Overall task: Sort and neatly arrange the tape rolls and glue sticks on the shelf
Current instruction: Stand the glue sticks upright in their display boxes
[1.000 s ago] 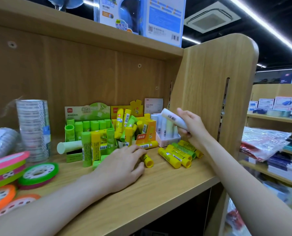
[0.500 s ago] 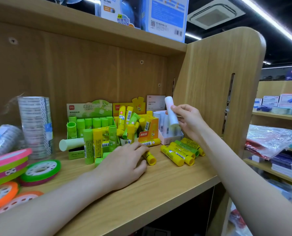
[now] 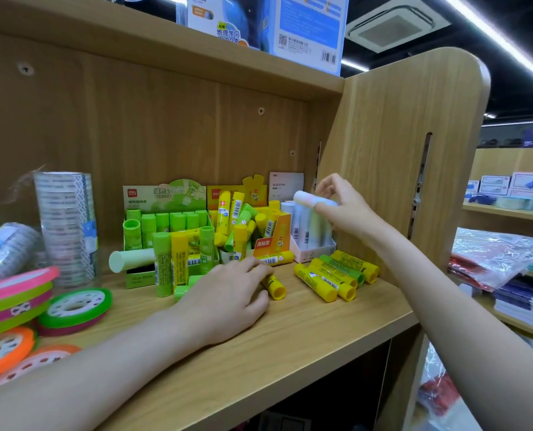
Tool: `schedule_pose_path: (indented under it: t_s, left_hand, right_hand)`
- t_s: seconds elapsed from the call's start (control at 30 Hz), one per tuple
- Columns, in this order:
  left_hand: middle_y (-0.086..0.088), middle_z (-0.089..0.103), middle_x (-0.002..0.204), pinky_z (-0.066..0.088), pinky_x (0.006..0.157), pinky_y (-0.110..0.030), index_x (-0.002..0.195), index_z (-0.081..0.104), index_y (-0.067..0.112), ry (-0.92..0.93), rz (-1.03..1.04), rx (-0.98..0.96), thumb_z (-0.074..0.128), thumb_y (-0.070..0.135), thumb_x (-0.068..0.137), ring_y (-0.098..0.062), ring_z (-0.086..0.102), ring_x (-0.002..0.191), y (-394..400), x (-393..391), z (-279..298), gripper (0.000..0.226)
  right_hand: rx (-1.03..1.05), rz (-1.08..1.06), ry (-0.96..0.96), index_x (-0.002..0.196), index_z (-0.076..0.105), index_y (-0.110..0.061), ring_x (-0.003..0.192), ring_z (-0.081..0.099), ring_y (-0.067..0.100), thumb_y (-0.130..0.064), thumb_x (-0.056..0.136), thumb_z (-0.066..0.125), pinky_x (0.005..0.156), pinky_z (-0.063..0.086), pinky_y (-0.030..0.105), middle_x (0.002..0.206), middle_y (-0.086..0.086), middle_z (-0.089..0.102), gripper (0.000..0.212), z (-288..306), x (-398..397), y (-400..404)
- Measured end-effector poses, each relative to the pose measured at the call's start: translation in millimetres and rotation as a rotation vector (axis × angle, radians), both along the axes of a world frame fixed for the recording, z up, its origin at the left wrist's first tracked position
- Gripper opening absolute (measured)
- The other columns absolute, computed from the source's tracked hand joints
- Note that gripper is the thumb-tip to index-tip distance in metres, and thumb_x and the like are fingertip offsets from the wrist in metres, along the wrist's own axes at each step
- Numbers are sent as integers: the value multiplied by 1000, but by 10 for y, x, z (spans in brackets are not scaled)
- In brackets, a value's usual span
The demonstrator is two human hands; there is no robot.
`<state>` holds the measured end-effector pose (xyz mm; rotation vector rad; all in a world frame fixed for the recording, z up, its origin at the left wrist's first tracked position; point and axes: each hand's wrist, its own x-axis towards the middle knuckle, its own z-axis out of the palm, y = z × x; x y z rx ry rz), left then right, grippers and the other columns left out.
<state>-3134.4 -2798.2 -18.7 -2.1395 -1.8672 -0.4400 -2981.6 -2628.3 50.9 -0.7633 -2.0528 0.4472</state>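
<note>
My right hand (image 3: 344,209) pinches a white glue stick (image 3: 305,199) lying sideways over the white display box (image 3: 313,250) of pale sticks at the shelf's back right. My left hand (image 3: 228,293) rests flat on the shelf (image 3: 290,343), fingers spread, its fingertips beside a short yellow glue stick (image 3: 276,287). Several yellow and green sticks (image 3: 333,275) lie loose in front of the white box. A green box (image 3: 165,222) and an orange box (image 3: 271,241) hold jumbled glue sticks. Coloured tape rolls (image 3: 75,306) and clear tape stacks (image 3: 67,225) sit at the left.
A wooden side panel (image 3: 399,150) closes the shelf just right of my right hand. The upper shelf carries a blue globe box (image 3: 290,26). A pale green stick (image 3: 130,259) lies across the green box's front. Another shelf unit with stationery (image 3: 508,259) stands to the right.
My right hand has turned the white glue stick from upright to lying sideways above the white box. My left hand stays flat on the shelf.
</note>
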Motion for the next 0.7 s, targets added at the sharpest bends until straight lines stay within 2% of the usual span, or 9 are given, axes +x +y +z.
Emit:
schedule_pose_path:
  t_s: [0.07, 0.13, 0.2, 0.3, 0.43, 0.57, 0.63, 0.7]
  left_hand:
    - [11, 37, 139, 32, 100, -25, 136, 36, 29, -2, -5, 0, 23, 45, 90, -11, 40, 124, 2, 3, 0, 50]
    - [11, 38, 138, 33, 100, -24, 136, 36, 29, -2, -9, 5, 17, 47, 82, -10, 40, 123, 1, 0, 1, 60]
    - [11, 38, 138, 33, 100, -25, 136, 36, 29, -3, -11, 7, 12, 50, 78, -10, 41, 123, 1, -6, -3, 66]
    - [11, 39, 137, 34, 100, -25, 136, 37, 29, -8, -12, 12, 15, 48, 79, -9, 41, 122, 2, -10, 2, 64]
    - [12, 37, 138, 33, 99, -24, 137, 35, 29, -8, -9, 13, 20, 46, 88, -9, 39, 123, -2, 5, 6, 53]
    - [12, 36, 140, 32, 101, -25, 138, 33, 29, -24, -23, 32, 33, 36, 97, -10, 39, 124, -14, 11, 5, 42]
    - [12, 36, 140, 32, 100, -25, 138, 34, 29, -27, -28, 34, 30, 39, 95, -9, 40, 124, -9, 5, 0, 44]
    - [13, 37, 139, 33, 99, -23, 137, 34, 30, -27, -24, 30, 21, 45, 88, -9, 40, 123, -7, -1, 0, 53]
  right_hand:
    - [43, -47, -81, 95, 51, -14, 81, 48, 18, -13, 80, 62, 63, 40, 27, 91, -2, 50, 19, 85, 3, -5]
    - [99, -112, -143, 102, 52, -13, 84, 49, 19, -8, 80, 60, 63, 38, 26, 96, 1, 53, 24, 135, -32, 20]
    - [121, -113, -230, 106, 47, -15, 84, 51, 21, -9, 82, 61, 61, 40, 27, 103, 7, 55, 29, 122, -100, 61]
    - [168, -92, -368, 99, 37, -19, 86, 52, 26, -18, 83, 66, 62, 41, 30, 102, 10, 55, 33, 37, -234, 164]
    - [204, -110, -343, 87, 43, -22, 94, 46, 25, -33, 80, 70, 71, 36, 29, 102, 8, 55, 30, -2, -348, 269]
    - [193, -87, -305, 84, 50, -17, 96, 45, 20, -29, 84, 67, 81, 35, 32, 88, -5, 55, 20, 20, -310, 298]
    - [205, -105, -317, 86, 56, -16, 102, 43, 20, -28, 88, 62, 86, 36, 38, 86, -9, 55, 14, 53, -285, 303]
    - [257, -162, -402, 93, 60, -13, 104, 37, 18, -26, 91, 56, 90, 34, 40, 91, -4, 56, 14, 101, -291, 308]
